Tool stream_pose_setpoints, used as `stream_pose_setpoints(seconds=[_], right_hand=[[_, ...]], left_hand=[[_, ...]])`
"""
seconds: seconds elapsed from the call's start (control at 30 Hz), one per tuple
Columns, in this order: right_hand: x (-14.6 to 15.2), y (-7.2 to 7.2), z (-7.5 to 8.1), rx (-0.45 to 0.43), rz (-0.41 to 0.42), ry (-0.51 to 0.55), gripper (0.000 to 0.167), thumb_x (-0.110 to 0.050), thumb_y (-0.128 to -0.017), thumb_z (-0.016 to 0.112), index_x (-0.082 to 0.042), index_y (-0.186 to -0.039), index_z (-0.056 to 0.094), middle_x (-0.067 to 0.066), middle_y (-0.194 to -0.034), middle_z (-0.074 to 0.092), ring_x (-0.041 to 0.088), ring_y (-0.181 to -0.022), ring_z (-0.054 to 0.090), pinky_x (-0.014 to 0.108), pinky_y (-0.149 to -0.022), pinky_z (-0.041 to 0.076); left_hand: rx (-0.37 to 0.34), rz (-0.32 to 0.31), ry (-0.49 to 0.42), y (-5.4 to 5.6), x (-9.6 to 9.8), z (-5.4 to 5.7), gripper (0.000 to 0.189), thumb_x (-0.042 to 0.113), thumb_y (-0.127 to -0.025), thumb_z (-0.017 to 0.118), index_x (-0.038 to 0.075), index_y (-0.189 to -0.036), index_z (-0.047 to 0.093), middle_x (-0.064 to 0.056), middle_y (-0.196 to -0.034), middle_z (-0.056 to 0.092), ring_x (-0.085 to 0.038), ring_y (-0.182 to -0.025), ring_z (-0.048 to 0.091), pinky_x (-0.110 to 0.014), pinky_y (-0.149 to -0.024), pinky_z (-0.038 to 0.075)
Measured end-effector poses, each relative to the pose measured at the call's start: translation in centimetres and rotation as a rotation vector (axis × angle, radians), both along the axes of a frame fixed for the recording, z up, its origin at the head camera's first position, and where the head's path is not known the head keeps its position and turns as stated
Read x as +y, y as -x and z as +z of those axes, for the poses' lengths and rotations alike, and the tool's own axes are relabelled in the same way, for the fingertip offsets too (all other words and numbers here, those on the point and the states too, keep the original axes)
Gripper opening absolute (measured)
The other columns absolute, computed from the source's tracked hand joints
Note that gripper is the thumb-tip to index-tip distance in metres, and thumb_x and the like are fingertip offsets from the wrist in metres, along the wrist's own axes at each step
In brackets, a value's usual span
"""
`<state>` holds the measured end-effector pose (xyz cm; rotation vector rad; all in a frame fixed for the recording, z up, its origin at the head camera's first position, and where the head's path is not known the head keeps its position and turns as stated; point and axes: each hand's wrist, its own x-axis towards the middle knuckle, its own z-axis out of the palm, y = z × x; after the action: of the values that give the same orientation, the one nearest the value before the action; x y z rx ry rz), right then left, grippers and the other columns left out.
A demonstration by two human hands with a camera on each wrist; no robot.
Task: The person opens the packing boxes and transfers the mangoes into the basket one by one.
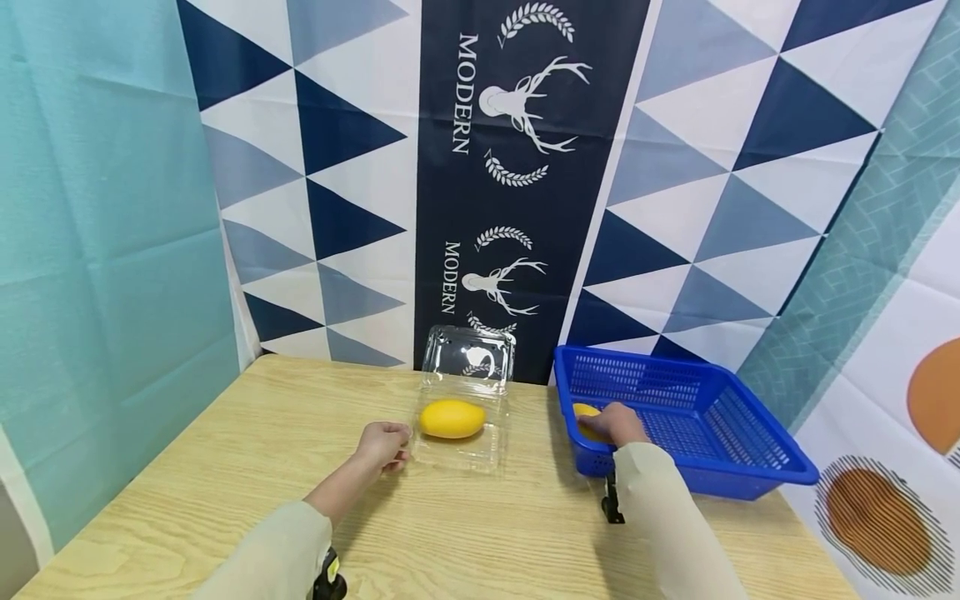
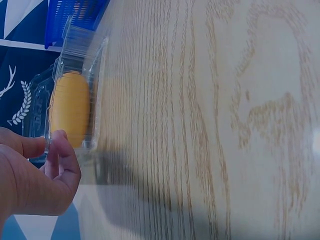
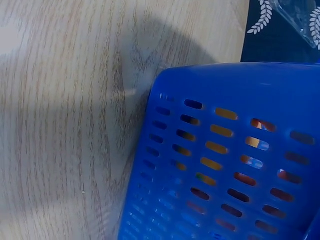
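Observation:
A clear plastic clamshell box [image 1: 457,458] lies on the table with its lid [image 1: 468,357] raised at the back. One yellow mango [image 1: 452,418] rests in its base. My left hand [image 1: 384,446] pinches the box's left edge between thumb and fingers, as the left wrist view also shows. Inside the blue basket [image 1: 720,482], at its left end, my right hand [image 1: 621,423] grips a second yellow mango [image 1: 585,410], partly covered by the fingers. The right wrist view shows mostly the basket's slotted wall [image 3: 240,80], with bits of yellow through the slots and the hand largely hidden.
The basket stands at the right of the wooden table [image 1: 480,533], its left end near the box. A patterned cloth [image 1: 360,150] hangs right behind the table, and a teal curtain [image 1: 112,250] hangs at the left.

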<state>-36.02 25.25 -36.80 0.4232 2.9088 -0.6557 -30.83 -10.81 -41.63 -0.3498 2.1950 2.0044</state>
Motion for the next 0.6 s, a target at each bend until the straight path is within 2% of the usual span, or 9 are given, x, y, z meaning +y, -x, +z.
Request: stream_pose_setpoints(seconds=[0.17, 0.4, 0.6], right_hand=[[-0.18, -0.04, 0.36, -0.039, 0.003, 0.002, 0.043, -0.044, -0.087, 0.06, -0.001, -0.082, 0.057, 0.009, -0.073, 0.049, 0.024, -0.072, 0.05, 0.031, -0.064, 0.045], [-0.25, -0.25, 0.85, -0.052, 0.034, -0.012, 0.043, -0.046, -0.088, 0.057, -0.006, -0.073, 0.054, 0.005, -0.066, 0.044, 0.021, -0.066, 0.048, 0.028, -0.057, 0.04], [0.13, -0.16, 0.85, -0.053, 0.043, -0.042, 0.048, -0.051, -0.088, 0.054, -0.011, -0.064, 0.049, 0.002, -0.063, 0.04, 0.019, -0.064, 0.046, 0.028, -0.058, 0.039]], left_hand=[[0.005, 0.001, 0.008, 0.02, -0.02, -0.09, 0.032, 0.009, -0.097, 0.047, -0.007, -0.125, 0.049, -0.02, -0.107, 0.054, -0.011, -0.061, 0.054, -0.019, -0.051, 0.048], [0.011, 0.01, 0.018, 0.01, 0.1, 0.04, 0.03, 0.009, -0.097, 0.047, -0.006, -0.123, 0.051, -0.017, -0.102, 0.055, -0.011, -0.061, 0.055, -0.019, -0.052, 0.048], [0.015, 0.013, 0.022, -0.2, 0.09, 0.0, 0.029, 0.008, -0.097, 0.046, -0.007, -0.121, 0.052, -0.017, -0.101, 0.055, -0.013, -0.063, 0.055, -0.021, -0.054, 0.049]])
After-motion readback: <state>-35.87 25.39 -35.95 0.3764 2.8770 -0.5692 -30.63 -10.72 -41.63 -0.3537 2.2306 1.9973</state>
